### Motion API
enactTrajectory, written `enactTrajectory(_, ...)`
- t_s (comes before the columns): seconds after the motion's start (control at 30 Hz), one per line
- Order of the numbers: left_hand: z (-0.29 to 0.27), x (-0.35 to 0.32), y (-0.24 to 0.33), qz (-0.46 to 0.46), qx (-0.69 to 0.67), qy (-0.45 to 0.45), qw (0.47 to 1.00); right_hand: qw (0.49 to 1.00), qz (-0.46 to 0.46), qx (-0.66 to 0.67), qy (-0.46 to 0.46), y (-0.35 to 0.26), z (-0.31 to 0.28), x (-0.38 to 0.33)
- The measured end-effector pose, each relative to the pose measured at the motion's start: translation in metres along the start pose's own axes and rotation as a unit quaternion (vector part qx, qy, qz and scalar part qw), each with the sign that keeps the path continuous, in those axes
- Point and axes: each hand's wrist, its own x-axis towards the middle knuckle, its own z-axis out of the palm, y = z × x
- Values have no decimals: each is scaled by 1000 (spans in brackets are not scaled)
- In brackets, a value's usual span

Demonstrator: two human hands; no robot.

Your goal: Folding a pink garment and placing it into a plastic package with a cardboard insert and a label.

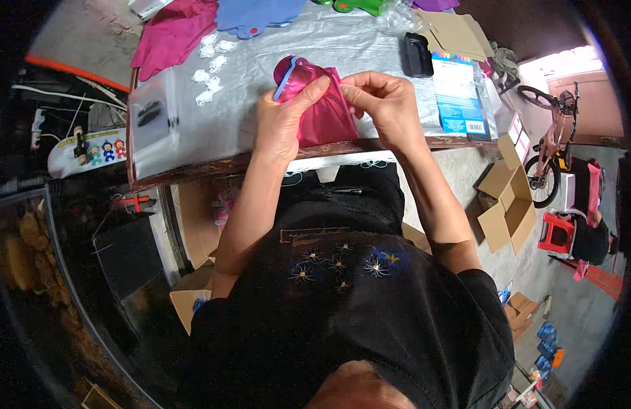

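Observation:
A glossy magenta folded piece (327,117), thin like film or satin, is held above the near edge of the table. A narrow blue strip (285,79) runs along its upper left side, beside a rounded magenta end. My left hand (288,112) grips it from the left, thumb pressed on top and the other fingers hidden beneath. At its upper right edge, my right hand (387,105) pinches it between thumb and forefinger. Several bundles of white cord (210,78) lie on the table to the left of my left hand.
Sheeting covers the table (240,129). A clear bag of black pieces (150,116) lies left; a black tray (417,56) and blue-white printed card (457,95) lie right. Magenta (172,41), blue (257,15) pieces are at the back. An open carton (510,204) stands on the floor.

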Motion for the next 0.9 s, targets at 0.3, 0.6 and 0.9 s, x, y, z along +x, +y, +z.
enactTrajectory(0.3, 8, -1, 0, 12, 64, 62, 996, 986, -88, -134, 45, -5, 13, -13)
enactTrajectory(0.6, -23, -2, 4, 50, 115, -41, 991, 998, 0, -45, 40, 14, -17, 1)
enactTrajectory(0.9, -30, 23, 28, 10, 237, -61, 970, 1000, 8, 15, -5, 9, -32, 20)
